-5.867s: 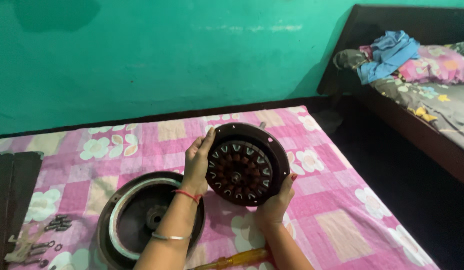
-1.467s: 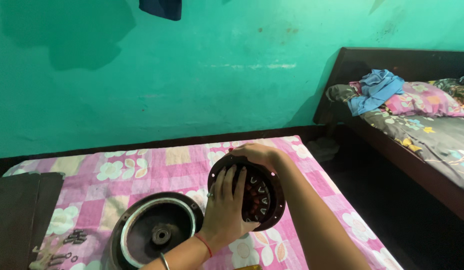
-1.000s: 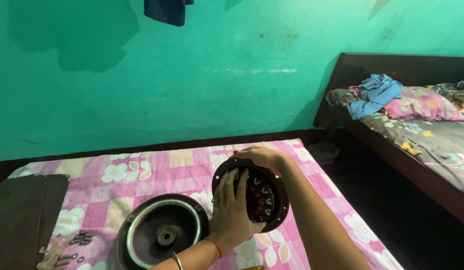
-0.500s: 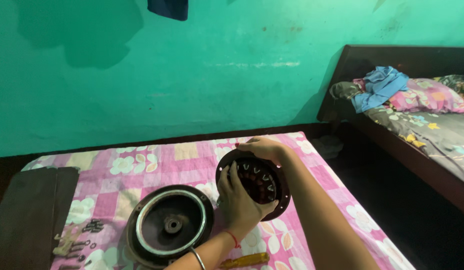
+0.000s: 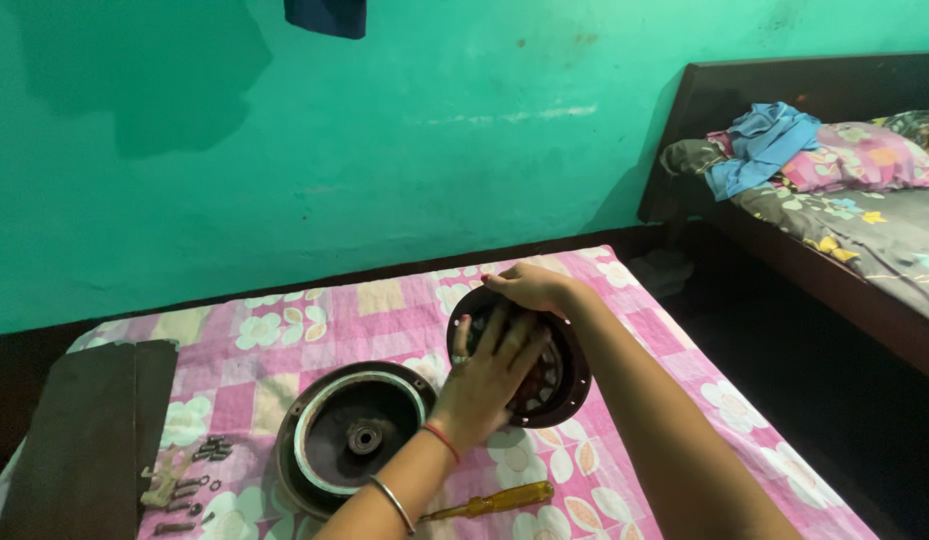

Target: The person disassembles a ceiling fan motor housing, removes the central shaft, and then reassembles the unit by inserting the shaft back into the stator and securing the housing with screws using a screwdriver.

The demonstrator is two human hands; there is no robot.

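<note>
A round dark motor disc with copper windings (image 5: 560, 375) is held tilted on edge above a pink flowered cloth (image 5: 285, 340). My left hand (image 5: 490, 375) lies spread flat over its face, fingers apart, a ring on one finger. My right hand (image 5: 530, 287) grips the disc's top rim from behind. To the left, a round dark housing with a silver inner ring and a centre hub (image 5: 350, 435) lies flat on the cloth, apart from the disc.
A yellow-handled screwdriver (image 5: 495, 500) lies near my left forearm. Several bolts and small metal parts (image 5: 190, 475) sit at the left beside a dark wooden board (image 5: 85, 440). A bed with clothes (image 5: 835, 190) stands at the right; a green wall is behind.
My left hand has shifted from the disc's left rim onto its face, and my right hand from the lower rim to the top. The view has swung slightly.
</note>
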